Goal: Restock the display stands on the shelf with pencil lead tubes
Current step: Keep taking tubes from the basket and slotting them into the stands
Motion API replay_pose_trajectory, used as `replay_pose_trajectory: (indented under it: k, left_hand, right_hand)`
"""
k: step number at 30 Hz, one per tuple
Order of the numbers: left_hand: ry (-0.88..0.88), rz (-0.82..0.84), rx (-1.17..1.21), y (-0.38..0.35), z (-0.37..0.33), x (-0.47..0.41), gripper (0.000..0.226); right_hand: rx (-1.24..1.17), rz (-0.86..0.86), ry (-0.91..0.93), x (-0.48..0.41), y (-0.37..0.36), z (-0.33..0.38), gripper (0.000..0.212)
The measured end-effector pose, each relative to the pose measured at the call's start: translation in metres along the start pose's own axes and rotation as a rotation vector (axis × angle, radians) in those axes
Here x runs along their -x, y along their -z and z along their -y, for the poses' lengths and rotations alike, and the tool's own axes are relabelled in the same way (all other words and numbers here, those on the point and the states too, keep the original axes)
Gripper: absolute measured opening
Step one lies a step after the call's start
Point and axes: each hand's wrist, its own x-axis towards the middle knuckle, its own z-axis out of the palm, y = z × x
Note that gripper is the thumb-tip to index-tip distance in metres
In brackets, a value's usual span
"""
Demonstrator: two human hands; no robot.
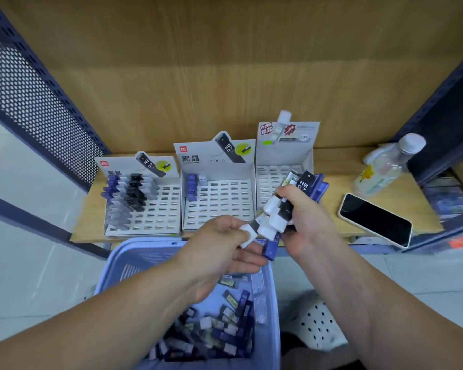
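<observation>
My right hand (309, 222) grips a bundle of pencil lead tubes (292, 201), black, blue and white-capped, above the shelf's front edge. My left hand (225, 244) pinches the white cap of one tube (247, 236) at the bundle's lower end. Three cardboard display stands sit on the wooden shelf: the left stand (150, 209) holds several blue, black and grey tubes, the middle stand (219, 204) has a few blue tubes at its left, and the right stand (273, 174) is partly hidden behind the bundle.
A light blue basket (265, 303) below the shelf holds several loose lead tubes (214, 329). A phone (376, 220) lies on the shelf at the right, with a plastic bottle (385, 164) behind it. Perforated blue metal panels flank the shelf.
</observation>
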Motion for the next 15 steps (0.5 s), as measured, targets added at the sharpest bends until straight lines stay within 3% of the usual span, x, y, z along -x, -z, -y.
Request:
replay_pose_trajectory:
  k: [9, 15]
  left_hand:
    - [-0.179, -0.144, -0.202, -0.041, 0.001, -0.019, 0.013]
    - [-0.221, -0.121, -0.263, -0.036, -0.015, -0.030, 0.014]
  right_hand:
    - [-0.082, -0.061, -0.032, -0.008, 0.051, 0.022, 0.015]
    - [-0.111, -0.052, -0.046, -0.010, 0.053, 0.027, 0.017]
